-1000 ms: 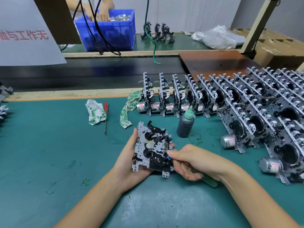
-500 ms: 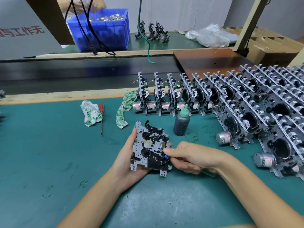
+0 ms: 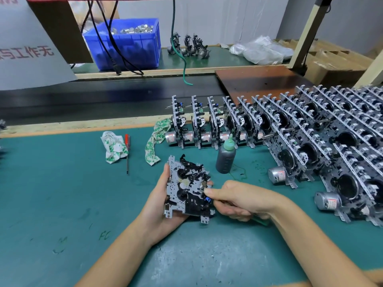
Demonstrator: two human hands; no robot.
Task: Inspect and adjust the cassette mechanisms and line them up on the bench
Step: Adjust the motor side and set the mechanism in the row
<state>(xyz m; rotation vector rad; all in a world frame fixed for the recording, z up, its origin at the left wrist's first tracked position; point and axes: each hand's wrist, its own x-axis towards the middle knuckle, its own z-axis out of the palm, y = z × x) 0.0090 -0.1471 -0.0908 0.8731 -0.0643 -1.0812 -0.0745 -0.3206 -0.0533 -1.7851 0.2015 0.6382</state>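
Step in hand: adjusting one cassette mechanism (image 3: 187, 188), held up over the near middle of the green bench mat (image 3: 62, 193), not yet in the row.
Left hand (image 3: 159, 206): cradles the mechanism from behind and below; thumb lies along its left edge, fingers curl round the back, one fingertip showing at the right edge.
Right hand (image 3: 238, 200): fingers curled round a thin green-handled tool (image 3: 260, 220); forefinger and thumb pinch near its front, pressed at the right side of the mechanism by a small blue part. The tool tip is hidden, so contact cannot be confirmed.
Row: finished mechanisms (image 3: 259, 125) stand on edge from far middle to the right, motors facing near.
Nearby: dark bottle with green cap (image 3: 226, 157) just beyond the hands; red screwdriver (image 3: 127, 152) and crumpled rags (image 3: 113, 149) to the far left.
How to do it well: likely best to keep the plate braced in the left palm, so the tool's push does not twist it.
Pressure: small, light moves seem wise; the levers look fine and springy.
Risk: a slip could jab the left fingertip at the right edge.
Next: probably stand it on edge at the left end of the row, motor toward the near side.
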